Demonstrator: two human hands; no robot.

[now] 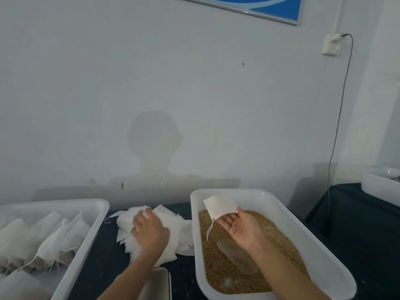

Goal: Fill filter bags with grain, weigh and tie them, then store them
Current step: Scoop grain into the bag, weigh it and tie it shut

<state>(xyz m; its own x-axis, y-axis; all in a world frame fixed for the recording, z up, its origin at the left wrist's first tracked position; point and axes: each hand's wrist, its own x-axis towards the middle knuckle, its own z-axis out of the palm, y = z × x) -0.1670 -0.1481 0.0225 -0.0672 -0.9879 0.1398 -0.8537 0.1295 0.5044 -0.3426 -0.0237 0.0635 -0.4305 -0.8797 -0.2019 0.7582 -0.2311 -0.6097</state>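
Note:
A white tray (270, 198) on the right holds brown grain (223, 269) with a clear scoop (238, 256) lying in it. Above the grain my right hand (244, 228), palm up, holds an empty white filter bag (219, 206) between thumb and fingers; its drawstring (209, 229) dangles. My left hand (149, 230) rests palm down on a loose pile of empty filter bags (173, 226) on the dark table between the trays. The left tray (86, 234) contains several filled, tied bags (54, 241).
A scale's pale platform (159, 282) shows partly at the bottom edge under my left forearm. Another white tub (376, 187) stands on a dark table at the far right. A cable (337, 126) hangs from a wall socket. The wall is close behind the trays.

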